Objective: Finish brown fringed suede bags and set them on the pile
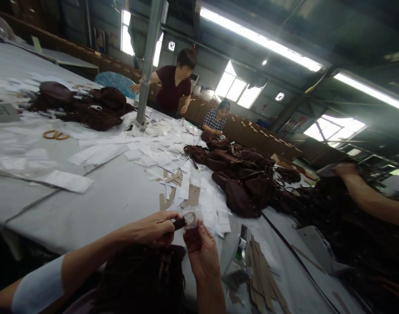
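Note:
My left hand (158,229) is closed on a short dark strap (179,223), whose end carries a pale curved ring (192,214). Close by on the right, my right hand (202,253) pinches a thin, whitish translucent wrap (197,213) that lies around or behind the ring; which of the two I cannot tell. Under both hands a dark brown fringed bag (143,277) rests against my body at the table edge.
White paper slips (163,152) and brown card strips (193,195) litter the table (121,209). Brown bags (238,174) are heaped ahead. A tape dispenser (240,250) stands at right, scissors (55,134) at left, and a metal post (149,61) beyond. Co-workers are across and at right.

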Tool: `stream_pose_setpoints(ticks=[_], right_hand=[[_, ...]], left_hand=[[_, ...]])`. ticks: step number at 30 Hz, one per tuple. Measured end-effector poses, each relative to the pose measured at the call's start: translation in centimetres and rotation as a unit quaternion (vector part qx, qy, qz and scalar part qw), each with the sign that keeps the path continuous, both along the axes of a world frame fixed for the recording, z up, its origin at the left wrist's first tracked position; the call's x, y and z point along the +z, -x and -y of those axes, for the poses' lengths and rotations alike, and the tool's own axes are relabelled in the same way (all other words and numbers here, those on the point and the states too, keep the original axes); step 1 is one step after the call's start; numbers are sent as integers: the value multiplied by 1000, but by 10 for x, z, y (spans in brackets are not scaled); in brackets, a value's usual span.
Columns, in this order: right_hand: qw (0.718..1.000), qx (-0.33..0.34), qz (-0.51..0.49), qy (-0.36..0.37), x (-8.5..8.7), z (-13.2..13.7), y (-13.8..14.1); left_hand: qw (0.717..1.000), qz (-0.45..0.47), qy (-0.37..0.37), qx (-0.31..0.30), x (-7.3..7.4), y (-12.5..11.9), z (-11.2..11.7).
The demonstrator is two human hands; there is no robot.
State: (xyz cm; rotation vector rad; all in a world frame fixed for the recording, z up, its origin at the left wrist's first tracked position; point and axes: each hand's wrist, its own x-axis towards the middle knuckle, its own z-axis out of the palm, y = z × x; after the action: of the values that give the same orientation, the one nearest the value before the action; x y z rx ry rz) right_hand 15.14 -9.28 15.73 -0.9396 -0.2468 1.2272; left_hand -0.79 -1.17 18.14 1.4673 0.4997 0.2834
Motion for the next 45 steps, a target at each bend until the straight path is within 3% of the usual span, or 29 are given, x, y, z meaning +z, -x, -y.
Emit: stream_pose_setpoints(ticks=[4,6,10,18,24,29,34,41,45], right_hand=[[1000,7,24,-5,5,-2,-3],[997,13,69,-10,9,-3,-6],[984,10,175,-23,9,-5,-10],[959,-43,281,-14,-10,-4,-6],[906,-38,421,1,-3,-3,-6],[924,-29,382,-17,1,-11,-6],[947,-1,318,-38,-5,-19,-4],[936,62,346,-12,-9,-22,-5],[931,66,359,-9,-6,-25,-4]], left_hand=[[996,39,27,-74,1,8,-6],[995,57,26,-82,1,10,-9],[996,71,30,-54,0,10,-13],[996,80,20,36,-11,2,-14],[996,63,17,68,-12,0,-13],[988,72,65,119,-8,-5,-9],[986,79,47,141,-7,-8,-8],[983,106,53,143,-14,-11,-7],[988,111,41,101,-21,-9,-9]])
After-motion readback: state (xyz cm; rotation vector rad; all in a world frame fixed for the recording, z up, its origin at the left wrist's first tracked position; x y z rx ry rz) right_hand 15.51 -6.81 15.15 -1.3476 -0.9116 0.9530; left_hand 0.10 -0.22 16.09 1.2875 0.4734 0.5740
